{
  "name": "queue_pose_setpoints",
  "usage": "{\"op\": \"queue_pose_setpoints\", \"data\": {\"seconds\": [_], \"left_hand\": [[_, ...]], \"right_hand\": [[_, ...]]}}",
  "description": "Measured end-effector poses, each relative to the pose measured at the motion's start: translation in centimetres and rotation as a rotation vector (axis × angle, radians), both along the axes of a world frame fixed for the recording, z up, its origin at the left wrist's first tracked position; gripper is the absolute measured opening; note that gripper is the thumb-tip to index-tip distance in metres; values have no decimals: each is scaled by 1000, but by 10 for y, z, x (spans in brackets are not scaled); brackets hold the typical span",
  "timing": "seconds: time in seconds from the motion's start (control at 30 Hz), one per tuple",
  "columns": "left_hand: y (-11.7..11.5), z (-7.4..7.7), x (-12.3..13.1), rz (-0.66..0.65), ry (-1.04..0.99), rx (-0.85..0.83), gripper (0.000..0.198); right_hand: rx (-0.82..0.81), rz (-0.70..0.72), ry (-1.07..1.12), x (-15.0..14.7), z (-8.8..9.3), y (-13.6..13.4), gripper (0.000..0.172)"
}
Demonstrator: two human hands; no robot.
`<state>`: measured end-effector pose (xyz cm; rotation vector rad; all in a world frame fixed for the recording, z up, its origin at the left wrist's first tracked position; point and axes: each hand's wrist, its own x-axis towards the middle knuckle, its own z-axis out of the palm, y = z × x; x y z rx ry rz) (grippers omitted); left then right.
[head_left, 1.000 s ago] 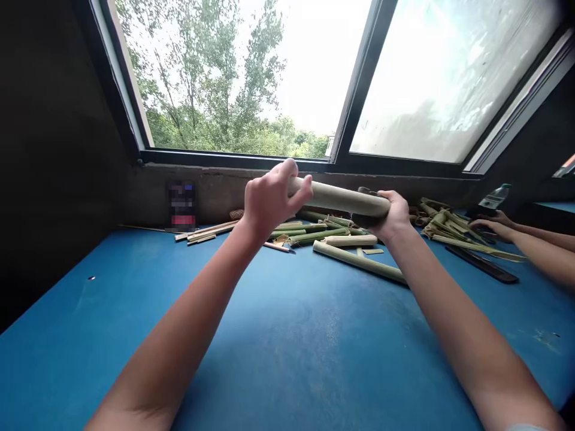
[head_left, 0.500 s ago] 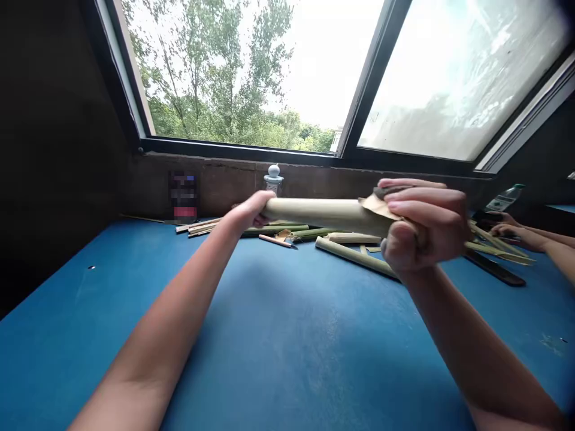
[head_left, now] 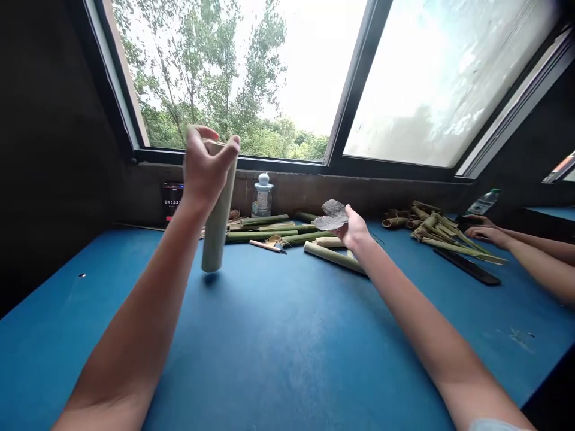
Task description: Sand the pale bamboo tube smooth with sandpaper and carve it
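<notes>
The left hand (head_left: pixel 207 170) grips one pale bamboo tube (head_left: pixel 218 227) upright at its top, fingers curled closed, just above the blue table (head_left: pixel 287 359), left of centre. The right hand (head_left: pixel 354 230) meets one crumpled brown leaf (head_left: pixel 331 215) at centre, its fingers hidden — cannot tell how they stand. Far right, two co-worker's hands (head_left: pixel 487 235).

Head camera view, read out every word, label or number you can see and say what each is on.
"01:33" on the small dark screen by the wall.
The label on the glass jar is too small to read.
The label on the plastic bottle is too blurred to read.
</notes>
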<state>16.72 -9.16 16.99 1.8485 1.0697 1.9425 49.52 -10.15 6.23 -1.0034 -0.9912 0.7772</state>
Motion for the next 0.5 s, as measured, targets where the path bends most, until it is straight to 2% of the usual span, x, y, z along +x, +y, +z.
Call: {"op": "queue_pose_setpoints", "data": {"seconds": [0.1, 0.17, 0.2, 0.3, 0.37, 0.43, 0.5], "left_hand": [[10, -23, 27, -401, -35, -148, 50], [13, -44, 47, -620, 112, -274, 54], [13, -55, 57, -678, 209, -324, 54], [8, -86, 78, -769, 434, -474, 50], [3, -98, 83, -797, 535, -535, 45], [-1, -101, 83, -769, 602, -540, 43], [-4, -94, 77, -661, 681, -492, 41]], "right_hand": [[-3, -27, 24, -4, -1, 0, 42], [30, -42, 20, -13, 1, -4, 39], [55, -44, 10, -19, 3, -7, 38], [152, -33, -49, -39, 10, -22, 42], [250, -17, -154, -48, 14, -32, 48], [322, 10, -259, -51, 17, -39, 54], [325, 46, -306, -47, 20, -43, 60]]}}
